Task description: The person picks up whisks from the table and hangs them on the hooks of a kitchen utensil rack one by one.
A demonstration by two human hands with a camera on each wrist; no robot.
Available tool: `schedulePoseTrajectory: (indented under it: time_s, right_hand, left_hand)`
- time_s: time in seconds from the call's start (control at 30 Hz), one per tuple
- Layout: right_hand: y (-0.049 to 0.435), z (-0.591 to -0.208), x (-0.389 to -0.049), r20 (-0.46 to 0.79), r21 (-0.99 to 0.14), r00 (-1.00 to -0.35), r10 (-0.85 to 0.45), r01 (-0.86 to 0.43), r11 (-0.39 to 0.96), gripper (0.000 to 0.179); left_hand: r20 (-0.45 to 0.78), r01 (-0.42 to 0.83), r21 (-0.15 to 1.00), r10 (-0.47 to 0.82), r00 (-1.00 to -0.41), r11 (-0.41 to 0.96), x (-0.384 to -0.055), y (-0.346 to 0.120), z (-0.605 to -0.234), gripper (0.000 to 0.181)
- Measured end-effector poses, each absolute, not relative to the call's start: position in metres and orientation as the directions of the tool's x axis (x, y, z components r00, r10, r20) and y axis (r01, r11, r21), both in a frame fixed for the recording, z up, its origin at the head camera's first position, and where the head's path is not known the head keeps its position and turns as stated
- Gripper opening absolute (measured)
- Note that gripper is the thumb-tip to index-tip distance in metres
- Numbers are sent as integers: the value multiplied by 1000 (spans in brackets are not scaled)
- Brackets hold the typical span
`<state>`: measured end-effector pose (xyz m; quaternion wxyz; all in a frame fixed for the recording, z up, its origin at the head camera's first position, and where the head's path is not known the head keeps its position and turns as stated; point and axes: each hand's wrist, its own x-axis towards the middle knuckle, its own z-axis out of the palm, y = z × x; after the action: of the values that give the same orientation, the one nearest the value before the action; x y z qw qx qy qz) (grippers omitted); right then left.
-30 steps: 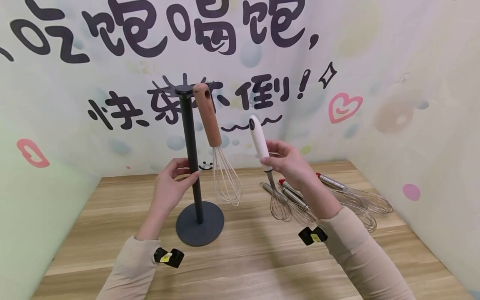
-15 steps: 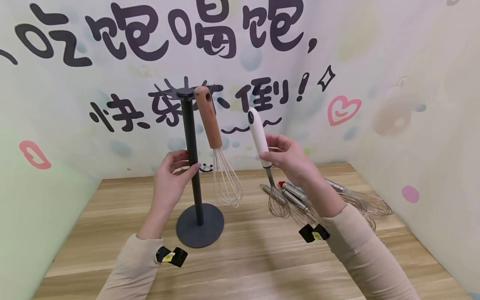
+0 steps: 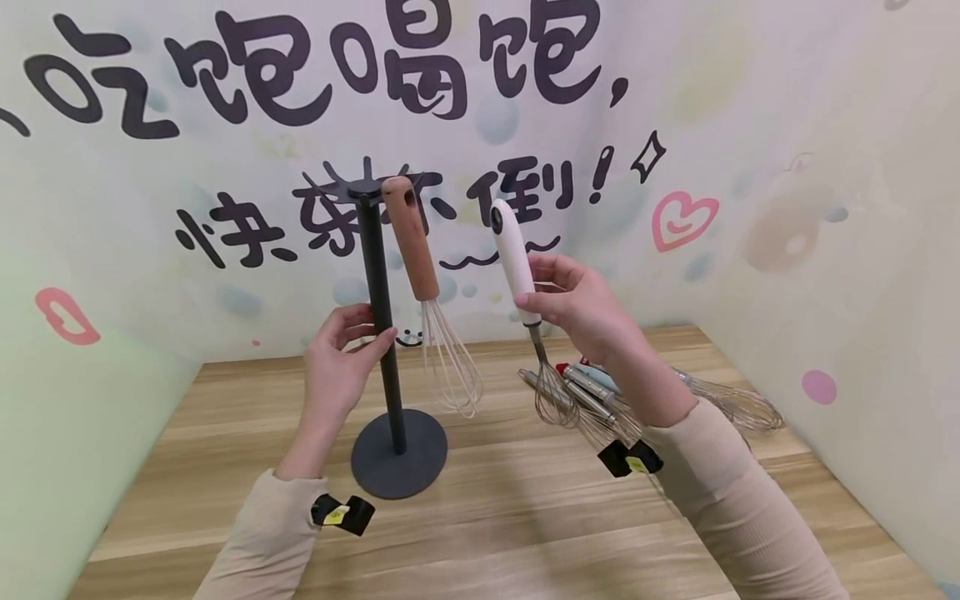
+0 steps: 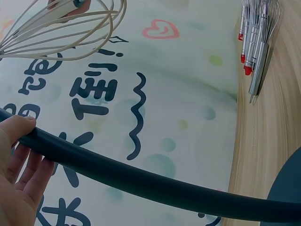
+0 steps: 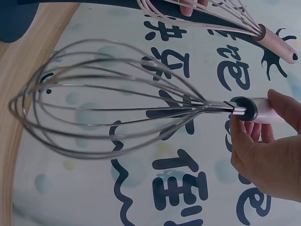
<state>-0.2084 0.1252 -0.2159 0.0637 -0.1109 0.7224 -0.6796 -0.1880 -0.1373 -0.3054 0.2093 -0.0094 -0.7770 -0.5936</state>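
Above table (image 3: 525, 525): pinching stand (image 3: 389, 367) (left hand (image 3: 339, 358)); right of stand, white whisk (image 3: 529, 317) (right hand (image 3: 588, 310)). Likely light, springy; grip handle (image 3: 513, 254).

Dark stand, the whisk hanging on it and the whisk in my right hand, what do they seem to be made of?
Stand: perhaps painted metal, being evenly dark and matte, though plastic is possible. Hanging whisk: the grip looks like wood, warm brown with little gloss; its pale, dull wires may be silicone-coated. Held whisk: the smooth white grip suggests plastic, and the wires' silvery shine suggests metal.
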Motion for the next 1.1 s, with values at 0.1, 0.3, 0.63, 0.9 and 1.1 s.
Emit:
schedulePoseTrajectory:
  time_s: [0.1, 0.3, 0.63, 0.9, 1.1]
  right_hand:
    - [125, -212, -207, 53, -995, -965, -256, -74, 74, 51]
    - [124, -208, -206, 57, -991, -963, -264, -88, 105, 43]
    - [118, -205, -206, 125, -977, -952, -279, -166, 130, 48]
    - [117, -202, -205, 161, -976, -946, -283, -195, 99, 48]
    - [115, -198, -205, 194, -972, -944, -268, -221, 76, 47]
  left_hand:
    - [331, 261, 921, -227, -916, 289, -188, -138, -306, 39]
    - [321, 257, 927, -220, -921, 274, -189, -139, -305, 38]
    - [313, 249, 929, -221, -924, 274, -189, -140, -305, 35]
    - [310, 246, 931, -225, -924, 270, -190, -140, -303, 35]
    - [303, 238, 931, -220, -927, 278, -188, -140, -303, 34]
